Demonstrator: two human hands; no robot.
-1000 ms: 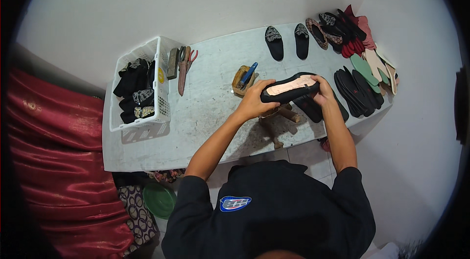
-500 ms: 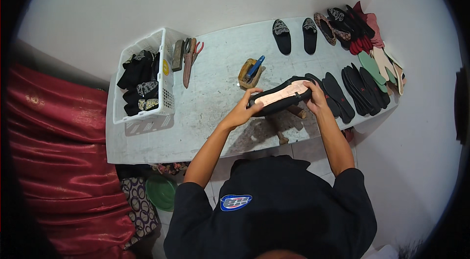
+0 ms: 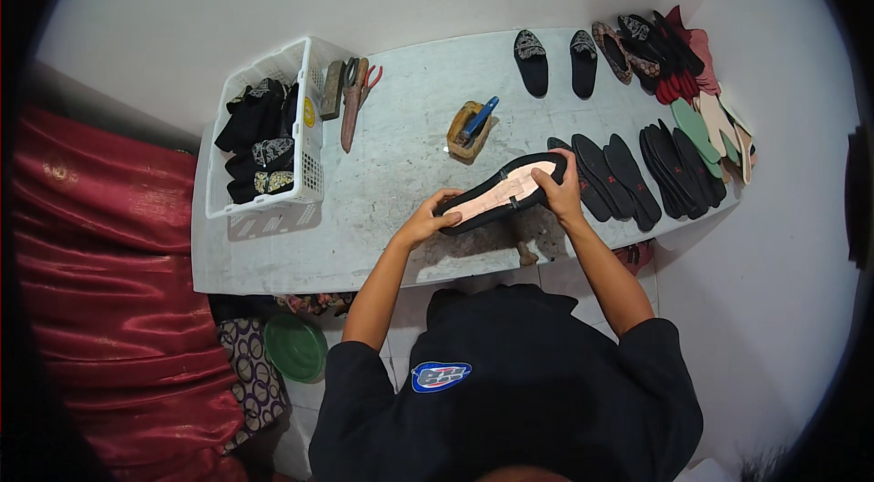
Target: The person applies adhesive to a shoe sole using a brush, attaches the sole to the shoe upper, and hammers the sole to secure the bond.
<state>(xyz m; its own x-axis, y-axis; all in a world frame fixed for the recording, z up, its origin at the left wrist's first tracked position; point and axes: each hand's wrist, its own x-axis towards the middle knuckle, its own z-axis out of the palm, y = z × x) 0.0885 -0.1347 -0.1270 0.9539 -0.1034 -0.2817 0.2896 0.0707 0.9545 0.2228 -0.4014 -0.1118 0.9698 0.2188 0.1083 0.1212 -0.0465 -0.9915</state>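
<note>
Above the near part of the table I hold an unfinished black shoe (image 3: 499, 197), its pale underside turned up and black material folded round the rim. My left hand (image 3: 424, 220) is closed on its lower left end, thumb on top. At the upper right end my right hand (image 3: 563, 191) grips it, thumb pressed on the pale face. Below the shoe a wooden tool end (image 3: 526, 253) shows; the rest is hidden. Right of my right hand lie several black soles (image 3: 604, 174). A wooden block-like holder (image 3: 462, 141) with a blue-handled tool (image 3: 479, 118) sits beyond the shoe.
At the left stands a white basket (image 3: 311, 150) of black shoe pieces. Beside it lie red-handled pincers (image 3: 371, 80) and a sheathed tool (image 3: 350, 118). Black slip-on shoes (image 3: 531, 63) are at the back, with more soles (image 3: 678, 168) and green insoles (image 3: 695, 130) at the right.
Both hands have brought the shoe left and slightly nearer me. It slants more steeply now, and my right thumb has shifted on the pale face.
</note>
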